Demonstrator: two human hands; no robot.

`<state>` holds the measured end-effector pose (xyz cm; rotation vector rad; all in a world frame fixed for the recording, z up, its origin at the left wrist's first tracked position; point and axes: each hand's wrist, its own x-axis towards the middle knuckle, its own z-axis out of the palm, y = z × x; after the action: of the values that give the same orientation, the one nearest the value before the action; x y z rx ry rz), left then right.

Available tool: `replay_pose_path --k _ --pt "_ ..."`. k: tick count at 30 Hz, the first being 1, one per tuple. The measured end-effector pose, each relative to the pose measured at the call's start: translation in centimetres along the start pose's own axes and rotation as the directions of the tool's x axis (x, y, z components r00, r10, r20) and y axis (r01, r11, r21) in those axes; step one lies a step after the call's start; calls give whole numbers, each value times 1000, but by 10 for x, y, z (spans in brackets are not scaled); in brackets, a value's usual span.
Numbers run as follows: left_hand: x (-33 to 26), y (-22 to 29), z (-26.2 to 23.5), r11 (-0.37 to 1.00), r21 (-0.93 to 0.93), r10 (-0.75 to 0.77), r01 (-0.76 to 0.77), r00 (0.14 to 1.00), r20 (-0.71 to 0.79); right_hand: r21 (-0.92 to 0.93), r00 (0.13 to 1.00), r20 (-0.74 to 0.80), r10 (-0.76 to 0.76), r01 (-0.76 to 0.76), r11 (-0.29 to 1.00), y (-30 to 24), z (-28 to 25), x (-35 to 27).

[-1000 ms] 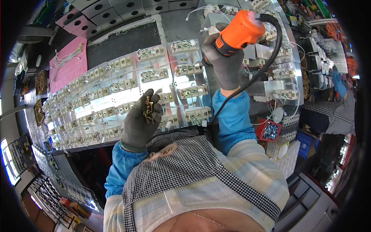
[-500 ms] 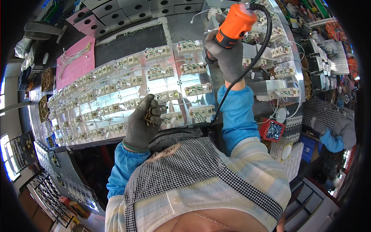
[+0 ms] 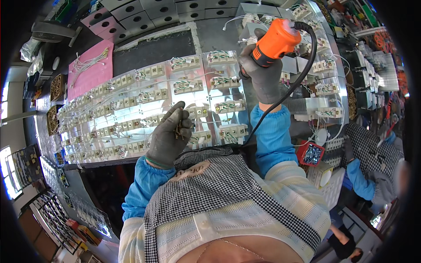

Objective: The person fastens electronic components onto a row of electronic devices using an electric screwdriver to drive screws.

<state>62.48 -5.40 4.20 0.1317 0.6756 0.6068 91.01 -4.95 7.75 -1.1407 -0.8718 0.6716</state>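
The right hand (image 3: 263, 76), in a dark knit glove, is wrapped tight round an orange plastic power screwdriver (image 3: 275, 41) up at one o'clock, its black cord (image 3: 287, 94) looping down past the blue sleeve. The left hand (image 3: 169, 138), gloved alike, sits near centre, fingers curled half shut around a small clutch of brassy screws (image 3: 179, 130). Both hover over shiny metal plates (image 3: 131, 114) carrying rows of cream connector blocks.

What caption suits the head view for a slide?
Grey-gloved right hand grips an orange corded power screwdriver over a shiny metal panel; grey-gloved left hand cups small screws.
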Motion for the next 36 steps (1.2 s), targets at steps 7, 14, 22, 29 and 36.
replay_pose_path --k 7,14,22,29,36 --pt "4 3 4 993 -67 -75 93 968 238 82 988 66 -139 134 988 -30 -9 -4" --pt "4 -3 25 991 137 -36 9 979 202 692 805 323 -497 157 704 -74 14 -13" --pt "1 -7 23 976 209 50 -61 997 58 617 985 26 -168 116 779 -60 31 -44" --pt "5 -1 28 912 408 -43 44 999 -13 597 986 -157 61 45 801 -43 22 -28" --pt "27 44 73 673 738 154 -52 985 -72 207 909 -295 -294 361 909 -50 -11 29"
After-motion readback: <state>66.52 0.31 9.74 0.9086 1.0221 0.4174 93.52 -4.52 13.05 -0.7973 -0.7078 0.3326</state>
